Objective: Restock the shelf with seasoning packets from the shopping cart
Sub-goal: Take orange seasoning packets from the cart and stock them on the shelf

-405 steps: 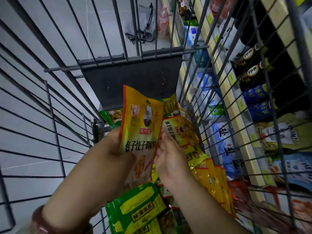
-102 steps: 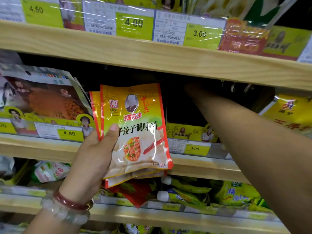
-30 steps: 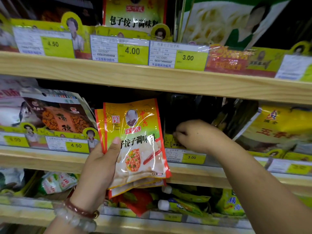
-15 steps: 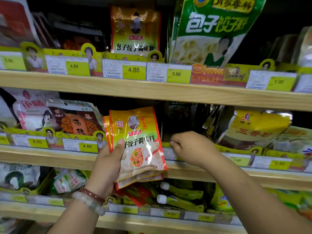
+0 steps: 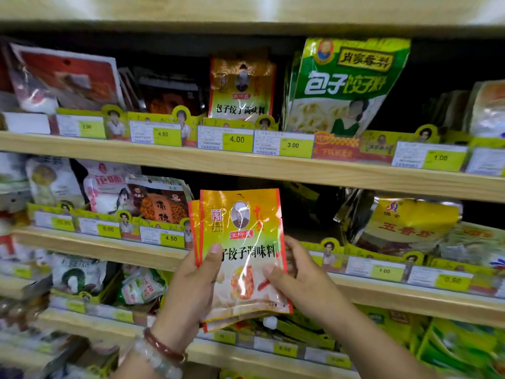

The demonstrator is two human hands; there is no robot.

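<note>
I hold a small stack of yellow seasoning packets [image 5: 243,242] with red edges upright in front of the middle shelf [image 5: 355,291]. My left hand [image 5: 191,291] grips the stack from the left, thumb across the front. My right hand [image 5: 297,280] pinches the front packet's right edge, thumb on its face. One matching packet [image 5: 241,86] stands on the upper shelf [image 5: 246,162] above the 4.00 tag. Behind the stack the middle shelf has a dark gap. The shopping cart is out of view.
A big green dumpling-seasoning bag [image 5: 347,83] stands right of the matching packet. Yellow five-spice bags [image 5: 410,222] fill the middle shelf at right, white and orange bags [image 5: 131,195] at left. Price tags line the wooden shelf fronts. Lower shelves carry green packets [image 5: 461,346].
My right hand left the shelf's price rail and came to the stack's right edge, where it now pinches the front packet. The view has tilted up, showing the upper shelf.
</note>
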